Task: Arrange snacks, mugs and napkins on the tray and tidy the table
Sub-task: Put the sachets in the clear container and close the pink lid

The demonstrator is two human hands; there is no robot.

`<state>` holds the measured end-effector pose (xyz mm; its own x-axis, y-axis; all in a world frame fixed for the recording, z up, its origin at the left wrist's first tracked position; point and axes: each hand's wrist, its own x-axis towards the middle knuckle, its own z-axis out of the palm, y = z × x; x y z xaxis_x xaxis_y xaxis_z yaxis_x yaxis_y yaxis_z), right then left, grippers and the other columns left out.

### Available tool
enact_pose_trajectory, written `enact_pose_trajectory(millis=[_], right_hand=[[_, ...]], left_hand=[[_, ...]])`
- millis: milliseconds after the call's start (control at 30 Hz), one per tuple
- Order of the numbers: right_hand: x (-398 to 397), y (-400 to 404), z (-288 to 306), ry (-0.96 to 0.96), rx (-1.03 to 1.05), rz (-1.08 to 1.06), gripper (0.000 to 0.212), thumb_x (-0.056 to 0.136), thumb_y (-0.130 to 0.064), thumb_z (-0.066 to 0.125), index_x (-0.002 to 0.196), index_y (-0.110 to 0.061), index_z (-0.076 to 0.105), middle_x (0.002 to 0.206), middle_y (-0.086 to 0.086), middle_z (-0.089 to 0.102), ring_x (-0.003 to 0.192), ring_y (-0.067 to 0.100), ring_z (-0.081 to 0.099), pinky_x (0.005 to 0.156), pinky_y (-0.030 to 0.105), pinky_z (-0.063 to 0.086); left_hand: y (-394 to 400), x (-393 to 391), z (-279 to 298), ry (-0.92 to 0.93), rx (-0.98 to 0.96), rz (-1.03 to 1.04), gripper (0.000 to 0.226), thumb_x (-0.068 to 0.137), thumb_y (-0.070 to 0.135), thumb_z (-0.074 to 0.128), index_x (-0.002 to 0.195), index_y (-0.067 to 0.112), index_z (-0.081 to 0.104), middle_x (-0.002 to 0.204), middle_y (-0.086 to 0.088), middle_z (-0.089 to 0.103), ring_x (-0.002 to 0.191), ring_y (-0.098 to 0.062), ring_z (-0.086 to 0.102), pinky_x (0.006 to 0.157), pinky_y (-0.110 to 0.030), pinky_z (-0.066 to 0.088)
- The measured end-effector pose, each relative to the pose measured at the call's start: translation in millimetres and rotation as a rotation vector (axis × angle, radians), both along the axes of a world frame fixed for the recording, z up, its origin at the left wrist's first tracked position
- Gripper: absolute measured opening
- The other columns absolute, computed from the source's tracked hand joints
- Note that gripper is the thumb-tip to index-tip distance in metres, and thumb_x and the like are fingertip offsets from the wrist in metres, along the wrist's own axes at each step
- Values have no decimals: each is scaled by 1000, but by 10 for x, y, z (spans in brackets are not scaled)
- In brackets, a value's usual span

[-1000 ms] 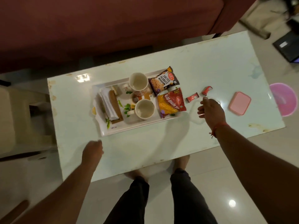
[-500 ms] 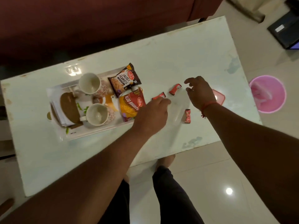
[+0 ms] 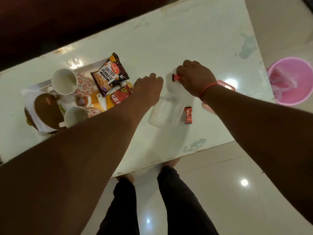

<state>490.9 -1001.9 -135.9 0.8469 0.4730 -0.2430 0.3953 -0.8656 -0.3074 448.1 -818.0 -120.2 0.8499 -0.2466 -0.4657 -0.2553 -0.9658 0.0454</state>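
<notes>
A white tray [image 3: 91, 65] at the table's left carries two patterned mugs [image 3: 67, 82] [image 3: 76, 115], a napkin stack [image 3: 30, 100], a salted peanuts packet [image 3: 110, 73] and a red aloo bhujia packet [image 3: 116, 99]. My left hand [image 3: 147, 87] rests knuckles-up just right of the tray, fingers curled over the spot where a small red candy lay; that candy is hidden. My right hand [image 3: 194, 78] pinches another red candy [image 3: 176, 77] off the table. A third red candy [image 3: 188, 115] lies beside a clear plastic container [image 3: 165, 111].
A pink lid [image 3: 227, 84] lies partly under my right wrist. On the floor past the table's right end stands a pink bin [image 3: 291, 82]. A dark red sofa runs along the far side. My legs stand at the near edge.
My left hand crossed from the near left edge to the candy beside the tray and closed over it. My right hand moved forward and gripped the farther candy. The camera leaned in.
</notes>
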Motion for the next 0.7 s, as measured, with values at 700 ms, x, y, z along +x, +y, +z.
enact_pose_trajectory(millis=[700], right_hand=[[-1339,-116,324,177,281,-788,26,95,-21,58,121,-17,59,117,5,58,93,22,63,76,30,49]], left_hand=[[-161,-581,401,-55,-574,610,14,96,26,58,102,15,64,101,0,69,91,-17,64,78,-37,54]])
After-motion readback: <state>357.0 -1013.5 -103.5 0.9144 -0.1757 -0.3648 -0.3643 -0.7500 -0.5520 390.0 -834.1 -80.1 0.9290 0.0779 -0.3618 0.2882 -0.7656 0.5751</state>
